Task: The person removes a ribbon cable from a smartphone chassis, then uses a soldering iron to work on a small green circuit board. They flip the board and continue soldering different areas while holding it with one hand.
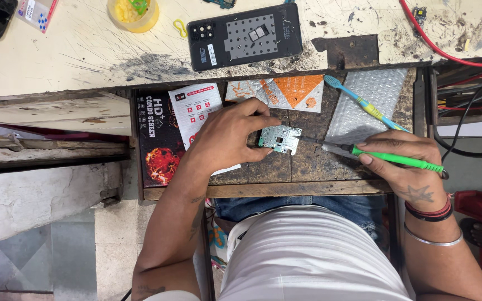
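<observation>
Left hand [227, 136]: closed in a pinch on a small pale green circuit board with silver shields [280, 139], thumb below, fingers curled over its left edge; board held flat just above the worn dark wooden pull-out shelf [285, 170].

Right hand [405, 161]: wrapped around a green-handled soldering iron [389, 158], gripped like a pen, metal tip pointing left toward the right edge of the board; whether tip and board touch cannot be told. Red and black bands and a thin silver bangle [433, 241] on the right wrist.

On the shelf, beyond the hands: blue and yellow toothbrush [364, 103] lying diagonally, head up-left, handle running down under the right hand; sheet of clear bubble wrap [372, 92] beneath it; orange and white printed packet [297, 92] to the left of the wrap; white card with red squares [196, 108] partly under the left hand; black screen box with a fiery red picture [157, 150] at the shelf's left end.

On the scuffed cream worktop [73, 50] above the shelf: black phone with back cover off, grey inner plate showing [245, 37]; small yellow loop [181, 28] just left of it; yellow round tub [133, 12] at the top edge; red cable [436, 50] curving across the right end.

Near edge: white shirt and blue jeans of the seated person.
</observation>
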Available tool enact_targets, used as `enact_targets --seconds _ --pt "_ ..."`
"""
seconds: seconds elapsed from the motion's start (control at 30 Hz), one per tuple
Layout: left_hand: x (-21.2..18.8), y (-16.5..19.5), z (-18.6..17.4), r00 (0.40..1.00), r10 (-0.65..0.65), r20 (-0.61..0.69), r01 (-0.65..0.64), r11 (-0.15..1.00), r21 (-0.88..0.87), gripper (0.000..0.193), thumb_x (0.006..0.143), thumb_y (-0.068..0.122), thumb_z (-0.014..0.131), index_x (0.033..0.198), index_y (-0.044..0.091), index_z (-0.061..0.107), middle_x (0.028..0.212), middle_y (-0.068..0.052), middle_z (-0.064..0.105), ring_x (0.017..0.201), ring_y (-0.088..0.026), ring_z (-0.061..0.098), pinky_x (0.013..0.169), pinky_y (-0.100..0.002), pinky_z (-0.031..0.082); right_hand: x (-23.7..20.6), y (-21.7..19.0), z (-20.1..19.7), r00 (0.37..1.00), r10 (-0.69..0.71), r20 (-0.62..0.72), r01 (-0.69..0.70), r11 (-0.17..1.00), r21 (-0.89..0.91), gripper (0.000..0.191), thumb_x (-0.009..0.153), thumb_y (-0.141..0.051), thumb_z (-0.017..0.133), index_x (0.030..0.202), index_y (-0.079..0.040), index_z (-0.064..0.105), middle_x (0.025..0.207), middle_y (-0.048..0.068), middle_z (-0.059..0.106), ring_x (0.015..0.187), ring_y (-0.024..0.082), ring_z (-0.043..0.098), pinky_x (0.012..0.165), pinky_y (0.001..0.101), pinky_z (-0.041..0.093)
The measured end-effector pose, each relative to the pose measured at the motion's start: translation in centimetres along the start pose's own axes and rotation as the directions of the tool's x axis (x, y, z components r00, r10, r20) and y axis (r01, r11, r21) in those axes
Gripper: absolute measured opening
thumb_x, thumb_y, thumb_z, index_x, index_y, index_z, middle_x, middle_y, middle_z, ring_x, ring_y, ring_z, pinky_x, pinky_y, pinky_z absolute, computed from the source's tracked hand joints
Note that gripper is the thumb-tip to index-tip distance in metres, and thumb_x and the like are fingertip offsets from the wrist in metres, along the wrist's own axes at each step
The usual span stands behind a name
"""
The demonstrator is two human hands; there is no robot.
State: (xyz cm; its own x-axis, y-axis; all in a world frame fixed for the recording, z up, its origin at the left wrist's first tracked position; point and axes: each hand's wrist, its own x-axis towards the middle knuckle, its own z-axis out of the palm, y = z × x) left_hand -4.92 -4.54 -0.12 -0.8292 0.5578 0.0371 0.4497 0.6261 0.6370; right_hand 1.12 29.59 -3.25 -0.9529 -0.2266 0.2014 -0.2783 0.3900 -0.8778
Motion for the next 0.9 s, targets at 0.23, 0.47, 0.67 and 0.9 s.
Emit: enact_targets --seconds 0.23,0.47,0.67,0.9 --pt "-0.16 0.02 -0.06 1.000 -0.002 0.007 0.002 1.000 -0.008 0.052 0.068 0.026 0.087 0.117 0.017 0.077 0.115 -0.001 0.068 0.100 -0.022 0.069 0.087 -0.039 0.056 -0.13 -0.31 0.04 1.000 0.024 0.012 -0.024 1.000 0.007 0.023 0.083 -0.001 0.081 0.105 0.000 0.077 0.098 0.013 0.075 0.085 0.017 0.072 0.076 0.0263 0.056" --pt "-0.28 0.02 -0.12 1.000 0.021 -0.001 -0.021 1.000 -0.008 0.052 0.068 0.025 0.087 0.118 0.016 0.076 0.114 -0.001 0.068 0.101 -0.023 0.069 0.087 -0.039 0.056 -0.11 -0.39 0.06 1.000 0.002 0.007 -0.002 1.000 0.007 0.021 0.084 0.000 0.081 0.106 0.000 0.077 0.100 0.013 0.075 0.087 0.017 0.072 0.079 0.0264 0.057" --pt "-0.35 0.05 -0.08 1.000 0.022 -0.009 -0.022 1.000 0.004 0.051 0.067 0.025 0.087 0.116 0.016 0.077 0.113 -0.001 0.068 0.101 -0.024 0.069 0.087 -0.039 0.055 -0.10 -0.38 0.17 0.999 0.038 -0.003 -0.038 0.999 0.006 0.023 0.084 0.000 0.081 0.107 0.000 0.076 0.100 0.013 0.075 0.087 0.017 0.072 0.078 0.0262 0.057" --pt "-0.39 0.12 -0.22 1.000 0.027 -0.007 -0.027 1.000 -0.005 0.052 0.067 0.025 0.087 0.117 0.016 0.077 0.114 -0.001 0.068 0.101 -0.023 0.069 0.087 -0.039 0.055 -0.12 -0.36 0.13 1.000 0.017 0.012 -0.017 1.000 0.020 0.023 0.083 0.000 0.081 0.106 0.000 0.076 0.100 0.013 0.076 0.089 0.017 0.072 0.079 0.0264 0.057"
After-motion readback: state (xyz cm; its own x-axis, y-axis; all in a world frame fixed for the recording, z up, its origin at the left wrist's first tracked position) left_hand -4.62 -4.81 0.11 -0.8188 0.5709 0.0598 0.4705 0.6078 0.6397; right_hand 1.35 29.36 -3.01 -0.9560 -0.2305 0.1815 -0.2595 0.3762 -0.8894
